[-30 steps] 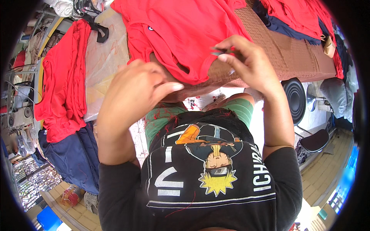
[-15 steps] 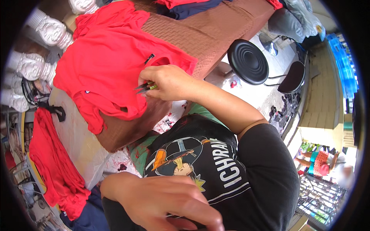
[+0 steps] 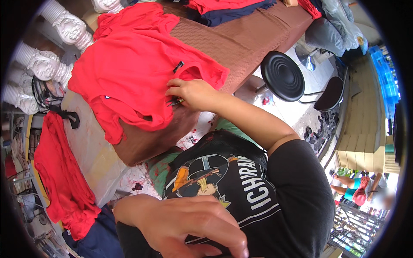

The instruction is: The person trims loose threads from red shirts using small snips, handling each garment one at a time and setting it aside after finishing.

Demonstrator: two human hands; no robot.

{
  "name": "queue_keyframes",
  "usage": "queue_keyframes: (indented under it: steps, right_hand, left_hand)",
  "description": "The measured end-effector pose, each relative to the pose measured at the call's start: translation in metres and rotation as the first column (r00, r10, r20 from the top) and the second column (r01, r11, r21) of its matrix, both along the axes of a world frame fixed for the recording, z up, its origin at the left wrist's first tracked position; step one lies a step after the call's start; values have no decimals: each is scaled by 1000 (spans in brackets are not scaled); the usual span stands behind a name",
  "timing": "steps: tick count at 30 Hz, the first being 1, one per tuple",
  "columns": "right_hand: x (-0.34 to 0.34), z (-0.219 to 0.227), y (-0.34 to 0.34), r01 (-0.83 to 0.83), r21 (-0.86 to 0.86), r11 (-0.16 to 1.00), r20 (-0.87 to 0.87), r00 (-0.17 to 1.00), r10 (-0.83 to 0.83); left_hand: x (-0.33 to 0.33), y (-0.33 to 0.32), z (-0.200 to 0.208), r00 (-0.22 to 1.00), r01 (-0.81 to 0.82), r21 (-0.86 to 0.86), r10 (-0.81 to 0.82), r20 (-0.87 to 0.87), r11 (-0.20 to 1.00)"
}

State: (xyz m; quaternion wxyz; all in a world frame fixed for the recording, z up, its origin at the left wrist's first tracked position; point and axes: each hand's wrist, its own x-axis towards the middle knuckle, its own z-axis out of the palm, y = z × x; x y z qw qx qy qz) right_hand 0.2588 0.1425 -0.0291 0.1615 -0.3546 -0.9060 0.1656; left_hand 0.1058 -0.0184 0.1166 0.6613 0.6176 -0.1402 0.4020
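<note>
Held in my right hand (image 3: 193, 93) is a small pair of thread snips (image 3: 175, 102), its dark blades partly hidden by the fingers. The hand is at the near edge of a red shirt (image 3: 133, 64), beside its neck opening and a small black label (image 3: 178, 66). The shirt lies spread over the corner of the brown-covered table (image 3: 215, 51) and hangs over its edge. Close to the camera, my left hand (image 3: 185, 223) is raised in front of my chest. Its fingers are loosely bent and apart, with nothing visible in them; some fingertips reach the lower picture edge.
Folded red and navy clothes (image 3: 232, 10) lie at the table's far side. More red cloth (image 3: 64, 180) hangs at left, near white sculpted columns (image 3: 73, 30). A black stool (image 3: 282, 75) stands right of the table. Another person (image 3: 359, 189) is far off at right.
The whole view has shifted slightly, so the table and shirt appear farther right and lower. My right fingers have turned, covering more of the snips. My left hand stays nearly in place.
</note>
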Motion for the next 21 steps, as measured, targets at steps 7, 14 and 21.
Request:
queue_keyframes:
  steps: [7, 14, 21]
  right_hand:
    - [-5, -9, 10, -5, -41, 999, -50, 999, 3]
    - [-7, -4, 15, -56, -64, 996, -295, 955, 35]
    - [-9, 61, -8, -116, -205, 972, -384, 923, 29]
  left_hand:
    - [-6, -6, 17, 985, -137, 24, 139, -98, 990]
    - [-22, 26, -70, 192, -480, 686, 828, -527, 547]
    - [-36, 79, -136, -508, -557, 791, 857, -83, -254]
